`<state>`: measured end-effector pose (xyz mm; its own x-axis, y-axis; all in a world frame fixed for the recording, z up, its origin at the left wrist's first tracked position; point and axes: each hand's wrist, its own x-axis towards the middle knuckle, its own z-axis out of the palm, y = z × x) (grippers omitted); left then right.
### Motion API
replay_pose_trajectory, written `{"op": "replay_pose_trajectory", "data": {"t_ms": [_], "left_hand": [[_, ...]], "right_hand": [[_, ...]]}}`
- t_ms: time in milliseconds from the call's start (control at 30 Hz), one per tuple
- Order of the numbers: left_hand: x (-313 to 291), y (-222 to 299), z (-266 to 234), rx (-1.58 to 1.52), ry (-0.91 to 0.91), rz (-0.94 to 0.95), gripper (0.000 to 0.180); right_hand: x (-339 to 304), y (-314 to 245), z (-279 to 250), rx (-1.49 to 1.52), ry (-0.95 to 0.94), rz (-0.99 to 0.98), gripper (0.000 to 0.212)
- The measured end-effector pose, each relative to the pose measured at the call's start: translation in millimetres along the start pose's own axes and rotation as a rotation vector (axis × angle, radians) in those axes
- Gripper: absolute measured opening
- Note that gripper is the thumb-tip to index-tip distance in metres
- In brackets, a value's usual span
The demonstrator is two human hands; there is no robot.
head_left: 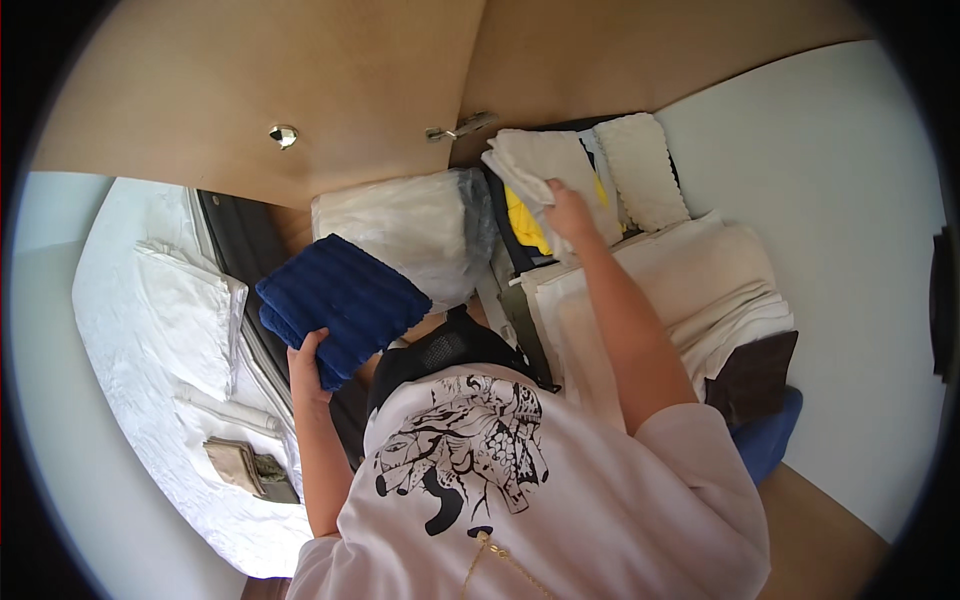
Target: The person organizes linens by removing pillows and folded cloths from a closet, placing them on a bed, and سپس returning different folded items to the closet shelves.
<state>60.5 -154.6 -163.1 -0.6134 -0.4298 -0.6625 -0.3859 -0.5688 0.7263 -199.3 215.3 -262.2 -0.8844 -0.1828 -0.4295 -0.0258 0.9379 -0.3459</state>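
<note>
A brown door fills the top; a white sheet spreads out on the left; a big pile of pale cloth lies on the right; a clear bag with white stuff in it sits in the middle; the blue towel is up in front of the bag, in the left hand, with the fingers closed on its near edge, thumb on top; the white towel lies over the yellow cloth, and the right hand seems to pinch it with fingers nearly shut; a brown cloth and a shiny knob are smaller.

The blue towel is held by one edge, so it could flop open or drop if that grip gets loose; a sideways tug on the white towel could drag the yellow cloth too and mess up the stack; the bag looks slick, so cloth put on it might slide.

The left fingers under the blue towel are hidden; the right fingertips are hard to see; I can't tell what is in the bag; the dark rim cuts off the corners.
</note>
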Motion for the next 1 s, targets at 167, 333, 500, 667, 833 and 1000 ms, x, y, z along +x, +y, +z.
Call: {"op": "replay_pose_trajectory", "data": {"t_ms": [167, 333, 500, 667, 833, 1000], "left_hand": [[4, -1, -10, 0.002, 0.041, 0.019, 0.05], [8, -5, 5, -0.002, 0.01, 0.005, 0.049], [8, -12, 3, -0.019, -0.002, 0.016, 0.048], [9, -7, 15, 0.008, 0.007, -0.006, 0.047], [6, -11, 23, 0.015, 0.062, -0.022, 0.048], [13, -22, 41, 0.042, 0.06, -0.053, 0.049]], "right_hand": [[-11, -19, -1, -0.002, 0.105, -0.06, 0.066], [-28, -40, 81, -0.476, 0.292, 0.011, 0.077], [-1, -28, -30, -0.145, -0.012, -0.045, 0.057], [0, 55, -203, 0.18, 0.036, -0.107, 0.045], [-27, 89, -276, -0.069, 0.341, -0.032, 0.045], [19, 190, -146, -0.53, 0.58, -0.022, 0.063]]}}
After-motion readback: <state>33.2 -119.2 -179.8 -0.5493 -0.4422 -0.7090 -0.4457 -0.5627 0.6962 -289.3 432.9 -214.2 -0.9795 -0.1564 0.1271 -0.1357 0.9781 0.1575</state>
